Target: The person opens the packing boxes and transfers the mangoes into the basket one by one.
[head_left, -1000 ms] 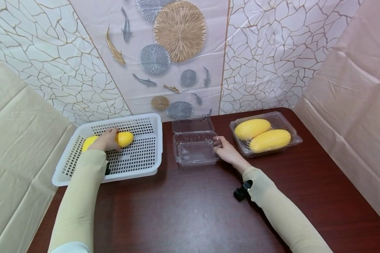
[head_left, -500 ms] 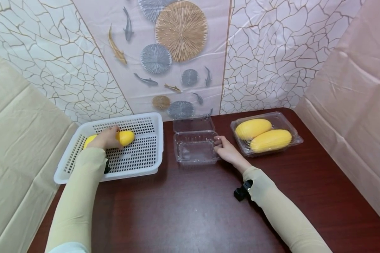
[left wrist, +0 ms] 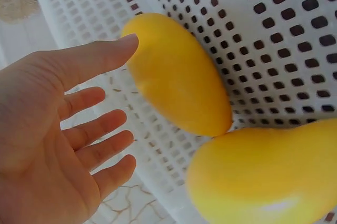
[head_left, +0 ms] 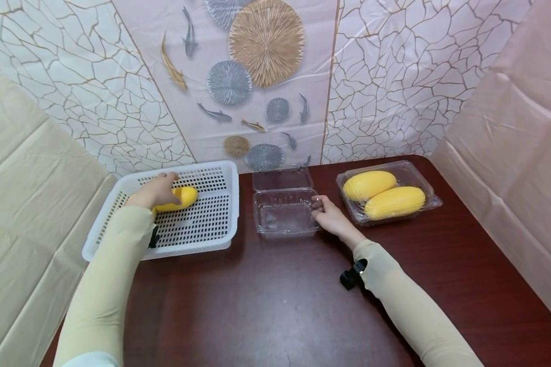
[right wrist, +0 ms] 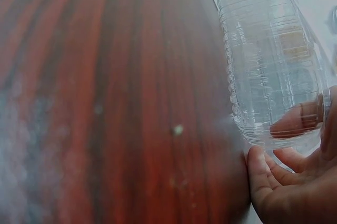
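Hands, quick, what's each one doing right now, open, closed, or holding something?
Left hand: open, fingers spread, thumb tip touching a yellow mango in the white basket.
Right hand: pinching the edge of the empty clear container.

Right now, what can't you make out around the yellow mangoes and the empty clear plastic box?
- Head view: the left hand covers most of the yellow mango; the second mango is hidden.
- Left wrist view: the near mango is blurred and cut by the edge.
- Right wrist view: the right hand is edge-cut; its grip on the clear plastic box is unclear.
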Action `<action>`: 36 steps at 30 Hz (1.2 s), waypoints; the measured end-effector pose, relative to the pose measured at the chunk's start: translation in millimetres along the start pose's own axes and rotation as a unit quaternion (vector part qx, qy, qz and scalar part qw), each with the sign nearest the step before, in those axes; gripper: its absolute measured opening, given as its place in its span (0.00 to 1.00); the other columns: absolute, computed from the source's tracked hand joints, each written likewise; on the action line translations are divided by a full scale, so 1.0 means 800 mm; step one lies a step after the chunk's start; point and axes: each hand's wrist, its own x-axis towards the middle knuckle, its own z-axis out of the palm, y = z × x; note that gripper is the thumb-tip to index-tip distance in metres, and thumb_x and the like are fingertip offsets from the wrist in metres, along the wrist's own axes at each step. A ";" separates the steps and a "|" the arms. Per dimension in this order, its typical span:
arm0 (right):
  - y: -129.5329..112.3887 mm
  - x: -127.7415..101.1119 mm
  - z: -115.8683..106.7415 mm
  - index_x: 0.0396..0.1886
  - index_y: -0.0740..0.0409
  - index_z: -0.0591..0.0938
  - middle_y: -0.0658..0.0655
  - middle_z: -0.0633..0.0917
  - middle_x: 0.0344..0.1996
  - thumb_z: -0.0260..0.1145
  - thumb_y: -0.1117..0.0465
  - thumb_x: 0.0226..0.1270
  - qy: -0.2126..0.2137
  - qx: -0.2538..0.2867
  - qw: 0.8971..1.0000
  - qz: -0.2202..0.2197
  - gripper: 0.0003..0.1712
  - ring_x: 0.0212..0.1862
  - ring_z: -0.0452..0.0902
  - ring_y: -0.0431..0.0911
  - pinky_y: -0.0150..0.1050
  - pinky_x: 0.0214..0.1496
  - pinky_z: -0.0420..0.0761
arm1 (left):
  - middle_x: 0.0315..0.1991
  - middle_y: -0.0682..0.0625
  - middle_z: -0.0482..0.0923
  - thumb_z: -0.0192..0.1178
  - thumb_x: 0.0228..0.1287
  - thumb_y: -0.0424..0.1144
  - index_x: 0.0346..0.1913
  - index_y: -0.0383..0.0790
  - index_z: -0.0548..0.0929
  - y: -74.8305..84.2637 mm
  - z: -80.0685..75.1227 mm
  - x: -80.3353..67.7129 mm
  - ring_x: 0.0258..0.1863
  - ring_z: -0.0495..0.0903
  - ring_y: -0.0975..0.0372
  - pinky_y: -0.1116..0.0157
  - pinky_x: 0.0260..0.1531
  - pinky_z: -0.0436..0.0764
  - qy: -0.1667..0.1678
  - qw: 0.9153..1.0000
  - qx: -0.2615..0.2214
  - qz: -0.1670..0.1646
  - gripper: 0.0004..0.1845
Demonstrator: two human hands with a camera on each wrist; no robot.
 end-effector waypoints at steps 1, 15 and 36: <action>0.000 0.000 0.000 0.73 0.63 0.63 0.68 0.72 0.65 0.52 0.64 0.71 0.000 0.000 1.000 0.000 0.31 0.65 0.69 0.60 0.54 0.66 0.70 | 0.72 0.25 0.54 0.69 0.61 0.37 0.75 0.29 0.58 0.001 -0.002 -0.001 0.68 0.60 0.32 0.33 0.64 0.62 0.000 1.000 0.004 -0.001 0.44; -0.002 -0.001 0.002 0.73 0.65 0.63 0.69 0.72 0.64 0.51 0.64 0.71 0.000 0.000 1.000 -0.006 0.31 0.64 0.69 0.60 0.54 0.66 0.70 | 0.71 0.28 0.58 0.68 0.63 0.41 0.73 0.32 0.63 0.020 -0.013 -0.027 0.66 0.64 0.34 0.34 0.62 0.65 0.030 0.999 0.023 0.032 0.39; -0.004 -0.005 0.004 0.74 0.63 0.62 0.68 0.71 0.64 0.52 0.63 0.72 -0.011 0.007 1.000 -0.001 0.31 0.64 0.69 0.60 0.54 0.65 0.70 | 0.62 0.40 0.76 0.69 0.65 0.42 0.65 0.34 0.74 0.108 0.045 -0.125 0.61 0.75 0.47 0.47 0.61 0.74 0.159 0.966 -0.077 0.189 0.29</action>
